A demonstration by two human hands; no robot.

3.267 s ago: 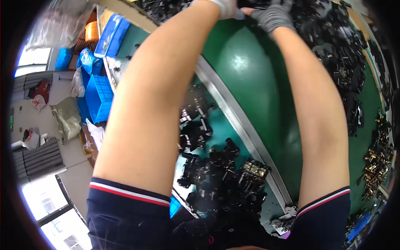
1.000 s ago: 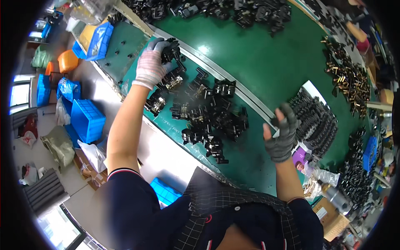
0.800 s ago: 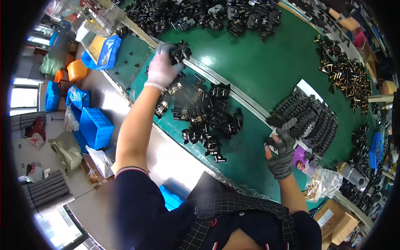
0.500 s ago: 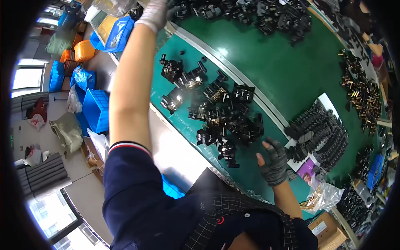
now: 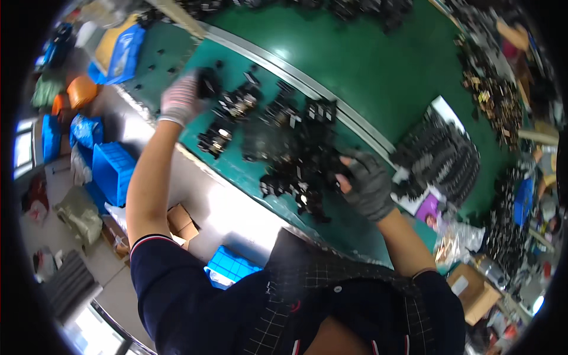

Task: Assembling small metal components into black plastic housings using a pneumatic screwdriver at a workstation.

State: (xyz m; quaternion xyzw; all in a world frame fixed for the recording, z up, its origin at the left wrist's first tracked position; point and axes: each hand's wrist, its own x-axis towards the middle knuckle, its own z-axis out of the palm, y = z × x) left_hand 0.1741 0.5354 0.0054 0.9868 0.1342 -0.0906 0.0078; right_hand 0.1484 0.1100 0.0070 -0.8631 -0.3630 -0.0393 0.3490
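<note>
My left hand [image 5: 182, 99], in a pale striped glove, is at the far left end of a group of black mechanical assemblies [image 5: 283, 121]. Its fingers are closed around a black assembly [image 5: 208, 83] there, though motion blur smears the fingertips. My right hand [image 5: 368, 182] wears a dark grey glove with bare thumb and finger tips. It reaches the right edge of the group, thumb and finger apart, with black parts close by. Several assemblies with shiny metal pieces lie between my hands on the green tabletop [image 5: 355, 236].
A metal rail [image 5: 278, 65] crosses the table behind the assemblies. Rows of black parts [image 5: 441, 160] lie to the right, near a clear plastic bag [image 5: 464, 234]. Brass-coloured pieces [image 5: 491, 94] are heaped at far right. Blue crates [image 5: 112, 174] stand on the floor at left.
My left hand has come back from the far end of the table to the leftmost assembly. My right hand has moved left and away from me to the group's edge. The view has shifted.
</note>
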